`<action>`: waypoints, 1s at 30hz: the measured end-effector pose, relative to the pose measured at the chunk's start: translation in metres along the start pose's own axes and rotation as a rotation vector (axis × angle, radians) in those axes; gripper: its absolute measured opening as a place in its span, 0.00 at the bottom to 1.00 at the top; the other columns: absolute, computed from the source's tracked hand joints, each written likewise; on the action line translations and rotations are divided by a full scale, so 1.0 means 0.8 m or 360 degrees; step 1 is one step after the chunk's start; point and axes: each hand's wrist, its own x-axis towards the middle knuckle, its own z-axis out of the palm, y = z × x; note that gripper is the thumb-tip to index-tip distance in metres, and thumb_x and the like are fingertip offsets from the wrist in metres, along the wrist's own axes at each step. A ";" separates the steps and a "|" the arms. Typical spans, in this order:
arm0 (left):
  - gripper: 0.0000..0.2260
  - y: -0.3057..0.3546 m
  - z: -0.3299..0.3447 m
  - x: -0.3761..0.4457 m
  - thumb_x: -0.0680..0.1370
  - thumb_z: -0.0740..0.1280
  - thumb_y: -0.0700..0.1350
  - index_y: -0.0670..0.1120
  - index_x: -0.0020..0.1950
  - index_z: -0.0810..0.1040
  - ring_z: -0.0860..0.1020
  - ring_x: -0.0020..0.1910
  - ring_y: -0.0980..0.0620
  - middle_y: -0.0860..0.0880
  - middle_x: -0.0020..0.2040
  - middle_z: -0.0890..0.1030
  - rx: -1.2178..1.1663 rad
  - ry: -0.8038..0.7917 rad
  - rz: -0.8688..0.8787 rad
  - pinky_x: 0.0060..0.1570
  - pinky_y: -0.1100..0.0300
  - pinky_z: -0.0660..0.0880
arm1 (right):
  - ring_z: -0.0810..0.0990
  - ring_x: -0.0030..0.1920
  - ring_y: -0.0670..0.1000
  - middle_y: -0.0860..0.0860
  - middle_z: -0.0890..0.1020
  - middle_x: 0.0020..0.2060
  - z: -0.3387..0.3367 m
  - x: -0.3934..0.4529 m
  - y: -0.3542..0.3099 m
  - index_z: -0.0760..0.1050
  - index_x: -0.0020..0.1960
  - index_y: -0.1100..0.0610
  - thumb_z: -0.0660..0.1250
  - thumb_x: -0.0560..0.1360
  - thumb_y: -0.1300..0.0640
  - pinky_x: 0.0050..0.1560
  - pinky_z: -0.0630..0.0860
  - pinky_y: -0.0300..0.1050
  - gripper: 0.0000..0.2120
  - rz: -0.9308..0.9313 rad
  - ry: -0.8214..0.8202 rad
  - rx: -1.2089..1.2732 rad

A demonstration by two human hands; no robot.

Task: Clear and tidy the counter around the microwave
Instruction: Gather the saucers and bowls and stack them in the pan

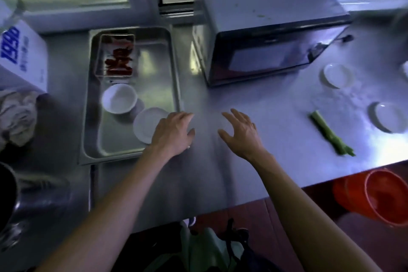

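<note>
Microwave [265,35] surface [220,172] part-cleared; left hand [174,132] and right hand [240,132] are spread, empty; 2 dishes [337,75] and stalk [331,134] are likely gathered next.

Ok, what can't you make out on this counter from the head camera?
Head view only:
- Plate in the tray: near edge hidden by the left hand.
- Red food in the small dish: too blurred to identify.
- Box and cloth: cut off by the left edge.
- Right hand: contact with the counter unclear.
</note>
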 end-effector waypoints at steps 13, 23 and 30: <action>0.25 0.365 0.109 -0.007 0.80 0.62 0.57 0.51 0.76 0.67 0.68 0.72 0.49 0.51 0.75 0.70 0.0297 -0.0203 0.0579 0.69 0.54 0.67 | 0.59 0.77 0.56 0.53 0.64 0.77 -0.127 -0.239 0.307 0.67 0.75 0.50 0.67 0.78 0.46 0.71 0.65 0.59 0.27 0.0558 0.0322 0.0179; 0.24 0.576 0.156 -0.019 0.80 0.63 0.55 0.52 0.75 0.68 0.69 0.72 0.48 0.51 0.75 0.69 0.0353 -0.0276 0.0941 0.68 0.53 0.67 | 0.59 0.77 0.58 0.53 0.65 0.76 -0.175 -0.378 0.440 0.66 0.76 0.51 0.66 0.78 0.48 0.71 0.65 0.59 0.28 0.0926 0.0566 0.0266; 0.23 0.661 0.190 0.003 0.79 0.64 0.56 0.51 0.74 0.70 0.72 0.69 0.48 0.50 0.71 0.74 0.0372 -0.0343 0.1142 0.65 0.50 0.70 | 0.51 0.80 0.55 0.52 0.59 0.80 -0.178 -0.409 0.497 0.62 0.78 0.48 0.65 0.80 0.46 0.74 0.60 0.59 0.29 0.1111 0.0556 0.0324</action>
